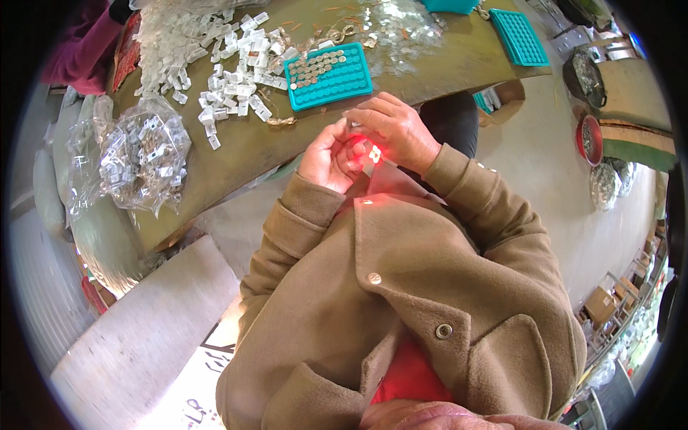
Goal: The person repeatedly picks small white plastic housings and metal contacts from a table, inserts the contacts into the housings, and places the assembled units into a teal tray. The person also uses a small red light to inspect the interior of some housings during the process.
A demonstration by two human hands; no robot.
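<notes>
In front of my coat, just off the table's near edge, my two hands meet around a small red-glowing light (374, 153). My left hand (328, 162) is closed, its thumb up and its curled fingers lit red. From the right, my right hand (401, 130) reaches over with bent fingers, its fingertips close to my left thumb and fingers. The light's body is partly hidden by fingers and glare. Beyond my hands, a teal tray (337, 87) with round pockets lies on the table, silver button cells (315, 68) filling part of it.
White plastic casings (240, 68) are heaped left of the tray, near a clear bag of parts (147, 158). Transparent pieces (401, 32) lie behind. A second teal tray (519, 37) sits at the table's right end. Another person's purple sleeve (86, 46) shows far left.
</notes>
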